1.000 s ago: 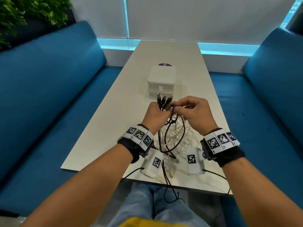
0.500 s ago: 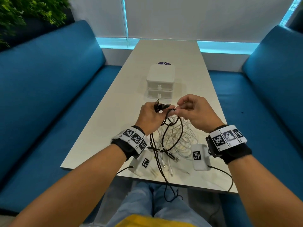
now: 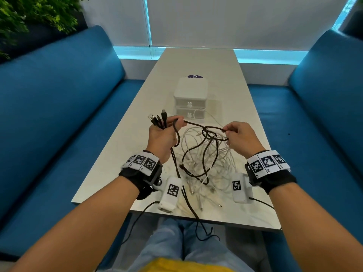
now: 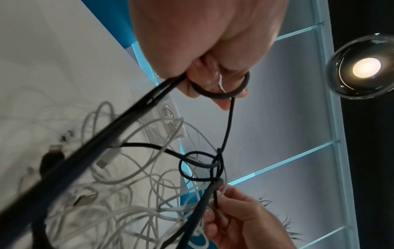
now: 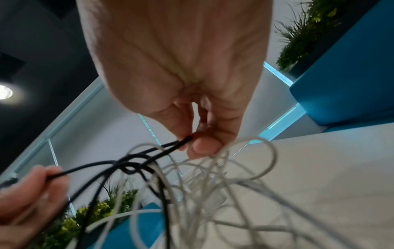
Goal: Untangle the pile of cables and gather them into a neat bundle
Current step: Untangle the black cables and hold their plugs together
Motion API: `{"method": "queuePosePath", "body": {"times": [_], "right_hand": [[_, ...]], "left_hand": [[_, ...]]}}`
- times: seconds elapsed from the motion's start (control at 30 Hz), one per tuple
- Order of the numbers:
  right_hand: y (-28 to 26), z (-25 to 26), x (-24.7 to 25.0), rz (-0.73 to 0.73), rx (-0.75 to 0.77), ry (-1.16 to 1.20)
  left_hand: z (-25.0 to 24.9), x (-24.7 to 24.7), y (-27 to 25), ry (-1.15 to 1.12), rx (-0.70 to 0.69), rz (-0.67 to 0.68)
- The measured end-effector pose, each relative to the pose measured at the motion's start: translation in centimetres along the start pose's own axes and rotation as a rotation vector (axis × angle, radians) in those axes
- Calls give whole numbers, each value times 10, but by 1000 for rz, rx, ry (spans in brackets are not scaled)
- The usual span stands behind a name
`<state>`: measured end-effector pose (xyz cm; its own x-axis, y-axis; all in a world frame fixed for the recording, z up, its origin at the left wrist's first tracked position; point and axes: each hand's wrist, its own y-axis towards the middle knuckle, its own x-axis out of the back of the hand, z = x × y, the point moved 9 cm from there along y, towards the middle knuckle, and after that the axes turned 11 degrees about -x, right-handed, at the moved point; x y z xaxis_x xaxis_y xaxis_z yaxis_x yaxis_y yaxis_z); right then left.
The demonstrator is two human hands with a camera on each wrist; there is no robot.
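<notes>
— Head view looks down along the table [image 3: 216, 75] from above.
— Both wrist views sit close, tilted upward; all three share the black cable [image 3: 204, 127] [image 4: 226, 134] [image 5: 102, 166] knot.

I see a pale table [image 3: 196, 61] running away from the camera to a white window blind [image 3: 235, 20] edged with a cyan glow. Two stacked white drawer boxes [image 3: 190, 99] stand at mid-table, each front bearing a small rabbit-shaped knob [image 3: 189, 104]; just behind them a dark round sticker [image 3: 195, 76] lies partly hidden. Blue sofas flank the table, one at left [image 3: 55, 95], one at right [image 3: 326, 91]. A green plant [image 3: 29, 12] rises behind the left sofa. Blue jeans [image 3: 176, 244] and a strip of yellow cloth [image 3: 184, 266] show below the near table edge. I note a lit ceiling lamp [image 4: 365, 67] in the left wrist view.
</notes>
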<state>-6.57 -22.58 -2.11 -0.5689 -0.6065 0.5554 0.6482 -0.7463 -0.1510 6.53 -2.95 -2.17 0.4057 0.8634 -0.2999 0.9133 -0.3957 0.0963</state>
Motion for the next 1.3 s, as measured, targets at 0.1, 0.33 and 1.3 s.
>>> {"method": "queuePosePath", "body": {"times": [0.1, 0.33, 1.3], "right_hand": [[-2, 12, -1, 30, 16, 62], [-21, 59, -6, 165, 145, 225], [-36, 115, 4, -198, 472, -612]], "left_hand": [[2, -9, 1, 42, 9, 86], [18, -34, -4, 480, -83, 345], [11, -68, 3, 581, -106, 513]]}}
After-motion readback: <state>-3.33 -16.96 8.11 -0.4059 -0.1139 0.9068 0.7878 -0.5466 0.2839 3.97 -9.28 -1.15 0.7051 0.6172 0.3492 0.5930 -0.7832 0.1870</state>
